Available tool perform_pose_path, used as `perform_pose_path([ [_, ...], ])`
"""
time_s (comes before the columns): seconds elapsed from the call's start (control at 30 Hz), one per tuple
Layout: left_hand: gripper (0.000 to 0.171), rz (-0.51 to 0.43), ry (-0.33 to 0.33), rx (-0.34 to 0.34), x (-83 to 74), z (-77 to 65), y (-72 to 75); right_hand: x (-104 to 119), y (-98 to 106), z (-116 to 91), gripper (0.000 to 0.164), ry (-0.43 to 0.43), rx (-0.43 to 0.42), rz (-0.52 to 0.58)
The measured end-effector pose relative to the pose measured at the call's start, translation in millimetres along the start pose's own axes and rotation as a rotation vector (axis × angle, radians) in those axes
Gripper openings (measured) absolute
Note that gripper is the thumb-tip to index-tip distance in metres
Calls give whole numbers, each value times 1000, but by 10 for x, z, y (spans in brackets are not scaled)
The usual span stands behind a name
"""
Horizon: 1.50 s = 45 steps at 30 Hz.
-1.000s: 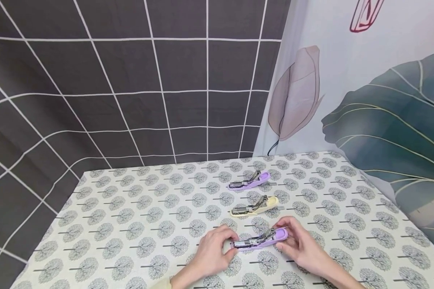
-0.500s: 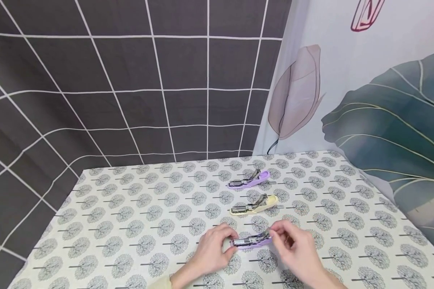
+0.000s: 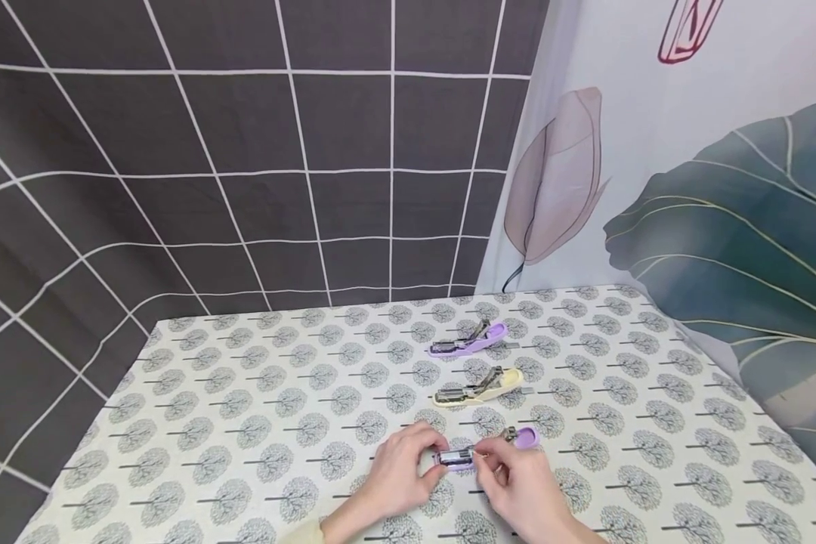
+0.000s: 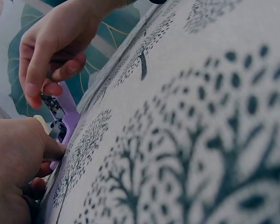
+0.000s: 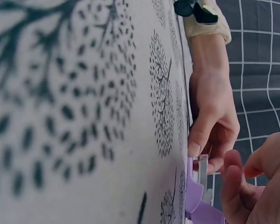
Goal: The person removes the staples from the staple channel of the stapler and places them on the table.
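A purple stapler (image 3: 457, 457) lies opened up on the cloth, its metal magazine facing upward. My left hand (image 3: 408, 461) grips its front end between thumb and fingers, as the left wrist view of that hand (image 4: 18, 163) also shows. Over the stapler's middle is my right hand (image 3: 520, 480), its curled fingertips pinching at the metal magazine and hiding part of it. Behind the right hand the rounded purple tail end shows. In the right wrist view, the purple body (image 5: 194, 191) runs from the left fingertips toward the right hand (image 5: 261, 186).
Behind the hands lies a cream-yellow stapler (image 3: 479, 387), and farther back another purple stapler (image 3: 469, 340), both opened with metal parts showing. A tree-print cloth (image 3: 245, 453) covers the table. A dark grid curtain (image 3: 245, 151) and a leaf-print curtain (image 3: 721, 227) hang behind.
My right hand has moved left along the stapler, from its tail end past the raised metal part to the magazine. My left hand keeps its hold on the front end.
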State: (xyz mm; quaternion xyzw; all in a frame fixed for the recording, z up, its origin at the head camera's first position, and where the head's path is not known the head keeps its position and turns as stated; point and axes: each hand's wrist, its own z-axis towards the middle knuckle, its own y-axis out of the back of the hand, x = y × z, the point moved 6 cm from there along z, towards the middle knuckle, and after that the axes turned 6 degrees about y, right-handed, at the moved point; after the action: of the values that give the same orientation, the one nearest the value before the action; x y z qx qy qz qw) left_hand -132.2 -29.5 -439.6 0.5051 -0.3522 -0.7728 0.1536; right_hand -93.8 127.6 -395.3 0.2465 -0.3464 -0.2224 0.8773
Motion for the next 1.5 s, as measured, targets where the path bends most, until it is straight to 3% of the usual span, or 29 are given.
perform_pose_path([
  [0.23, 27, 4, -27, -18, -14, -13, 10, -41, -130, -17, 21, -109, 166, 29],
  [0.5, 26, 5, -10, -2, -7, -3, 8, -108, -167, -13, 19, -163, 226, 67],
  [0.7, 25, 3, -6, 0, -10, -5, 15, -125, -239, -41, 19, -295, 282, 206],
  [1.1, 26, 12, -39, -20, -32, -3, 12, -142, -338, -69, 25, -528, 288, 385],
  [1.5, 26, 13, -30, -22, -25, -5, 14, -204, -388, -93, 15, -609, 255, 450],
])
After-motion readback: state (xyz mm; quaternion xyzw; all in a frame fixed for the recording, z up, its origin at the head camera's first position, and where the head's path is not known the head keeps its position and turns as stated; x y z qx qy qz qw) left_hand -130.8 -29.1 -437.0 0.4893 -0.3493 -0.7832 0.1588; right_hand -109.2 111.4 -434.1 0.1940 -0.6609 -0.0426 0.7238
